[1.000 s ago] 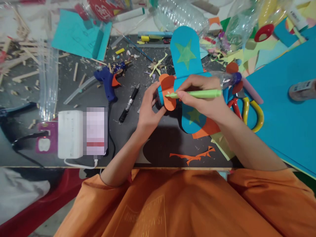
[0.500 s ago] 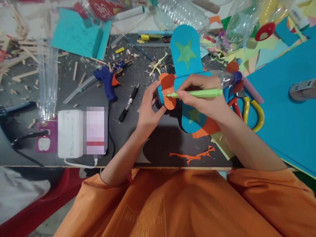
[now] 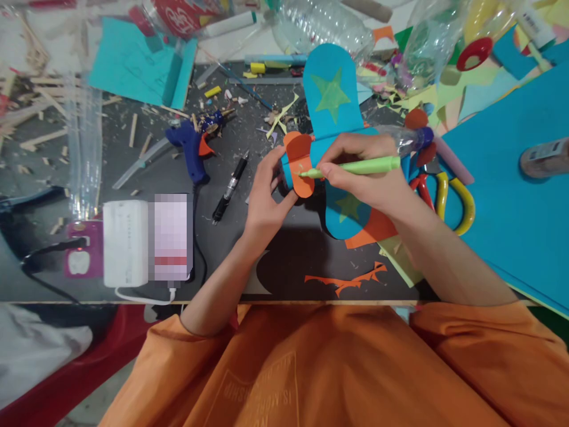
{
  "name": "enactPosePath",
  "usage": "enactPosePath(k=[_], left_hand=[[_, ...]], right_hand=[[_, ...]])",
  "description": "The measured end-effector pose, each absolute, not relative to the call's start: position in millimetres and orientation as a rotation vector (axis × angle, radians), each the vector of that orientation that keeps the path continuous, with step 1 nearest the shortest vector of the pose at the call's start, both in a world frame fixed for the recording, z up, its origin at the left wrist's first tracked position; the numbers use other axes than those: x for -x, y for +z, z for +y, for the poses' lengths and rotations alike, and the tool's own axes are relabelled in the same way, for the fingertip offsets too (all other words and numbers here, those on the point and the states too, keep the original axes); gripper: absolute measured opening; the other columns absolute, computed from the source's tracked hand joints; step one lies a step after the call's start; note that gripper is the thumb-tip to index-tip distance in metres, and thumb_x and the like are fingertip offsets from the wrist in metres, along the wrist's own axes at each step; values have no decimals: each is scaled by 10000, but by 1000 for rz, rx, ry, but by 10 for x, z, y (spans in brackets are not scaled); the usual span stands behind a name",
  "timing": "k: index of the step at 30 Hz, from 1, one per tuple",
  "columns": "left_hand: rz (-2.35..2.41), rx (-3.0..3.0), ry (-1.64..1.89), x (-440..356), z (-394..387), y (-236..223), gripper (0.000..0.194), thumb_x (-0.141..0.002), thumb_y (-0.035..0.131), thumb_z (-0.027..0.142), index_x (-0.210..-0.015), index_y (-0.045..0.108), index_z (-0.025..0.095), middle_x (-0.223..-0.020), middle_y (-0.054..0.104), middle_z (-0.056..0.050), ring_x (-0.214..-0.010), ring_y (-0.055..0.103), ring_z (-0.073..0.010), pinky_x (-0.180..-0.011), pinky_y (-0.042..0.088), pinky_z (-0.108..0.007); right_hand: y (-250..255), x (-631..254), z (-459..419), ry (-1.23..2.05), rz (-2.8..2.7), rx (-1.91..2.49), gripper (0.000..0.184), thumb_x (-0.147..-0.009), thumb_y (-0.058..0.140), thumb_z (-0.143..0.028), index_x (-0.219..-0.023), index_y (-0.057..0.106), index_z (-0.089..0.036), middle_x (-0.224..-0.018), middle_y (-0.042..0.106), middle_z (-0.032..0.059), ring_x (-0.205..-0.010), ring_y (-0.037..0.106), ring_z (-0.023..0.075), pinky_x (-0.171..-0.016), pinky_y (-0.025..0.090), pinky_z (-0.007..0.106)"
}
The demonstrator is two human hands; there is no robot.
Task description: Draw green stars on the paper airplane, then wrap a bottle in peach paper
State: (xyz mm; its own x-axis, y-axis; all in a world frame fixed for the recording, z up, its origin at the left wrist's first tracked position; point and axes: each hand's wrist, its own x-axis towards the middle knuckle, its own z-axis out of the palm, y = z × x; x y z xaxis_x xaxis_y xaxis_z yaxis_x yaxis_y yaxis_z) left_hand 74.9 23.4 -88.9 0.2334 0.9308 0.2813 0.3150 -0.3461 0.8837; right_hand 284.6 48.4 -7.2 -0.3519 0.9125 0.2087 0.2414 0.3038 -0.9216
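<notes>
A paper and plastic-bottle model plane (image 3: 344, 118) lies in front of me, with blue wings and a green star (image 3: 332, 95) on each wing. Its left end carries a folded orange paper piece (image 3: 303, 178). My left hand (image 3: 269, 198) grips that end, fingers behind it and thumb at its lower edge. A light green marker (image 3: 368, 167) is pinched in my right hand (image 3: 362, 157), its tip at the orange piece. Whether the tip presses on the paper is hard to tell. A black pen (image 3: 231, 187) lies left of my left hand.
A blue hot glue gun (image 3: 191, 148) rests at the left, near wood sticks and a white box (image 3: 125, 243). Yellow-handled scissors (image 3: 464, 204) lie right. Plastic bottles (image 3: 324, 26) and paper scraps line the back. Orange offcuts (image 3: 347, 279) sit near the front edge.
The view has shifted very slightly. Both hands, the marker and the plane keep nearly the same places relative to one another.
</notes>
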Motion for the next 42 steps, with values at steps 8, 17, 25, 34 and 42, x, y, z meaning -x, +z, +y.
enactPosePath(k=[8,17,25,34,42], left_hand=[[1161,-1787,1108,-751,227,-886,683,-894,653,550,-1472,333,382,-1585,404,-91,-1415,496,-320,-1084,514,-435],[1171,-1766,1118,-755,224,-870,668,-888,664,541,-1461,363,374,-1574,432,-81,-1402,512,-309,-1068,532,-414],[1167,-1775,1092,-747,230,-860,675,-899,642,551,-1477,343,375,-1583,422,-78,-1411,505,-312,-1089,516,-427],[1173,-1775,1105,-745,229,-874,685,-893,642,583,-1465,347,347,-1593,412,-77,-1415,497,-310,-1085,527,-402],[1146,-1774,1111,-737,241,-895,665,-901,648,540,-1462,335,367,-1595,399,-96,-1420,493,-305,-1091,511,-414]], right_hand=[[-57,-2839,494,1041,-1802,1008,192,-853,714,-332,-713,607,-255,-660,618,-10,-617,557,153,-574,515,304],[-44,-2859,503,968,-1858,917,167,-867,662,-223,-708,618,-249,-652,631,-23,-570,521,126,-540,458,280],[-59,-2867,503,957,-1851,958,179,-883,676,-302,-718,631,-250,-665,643,-17,-599,551,124,-572,479,275],[-34,-2858,488,1011,-1804,1026,271,-878,687,-428,-696,604,-245,-651,621,1,-624,549,154,-582,477,301],[-27,-2883,512,935,-1830,1007,322,-888,653,-468,-660,615,-244,-623,610,4,-587,534,152,-545,444,308]])
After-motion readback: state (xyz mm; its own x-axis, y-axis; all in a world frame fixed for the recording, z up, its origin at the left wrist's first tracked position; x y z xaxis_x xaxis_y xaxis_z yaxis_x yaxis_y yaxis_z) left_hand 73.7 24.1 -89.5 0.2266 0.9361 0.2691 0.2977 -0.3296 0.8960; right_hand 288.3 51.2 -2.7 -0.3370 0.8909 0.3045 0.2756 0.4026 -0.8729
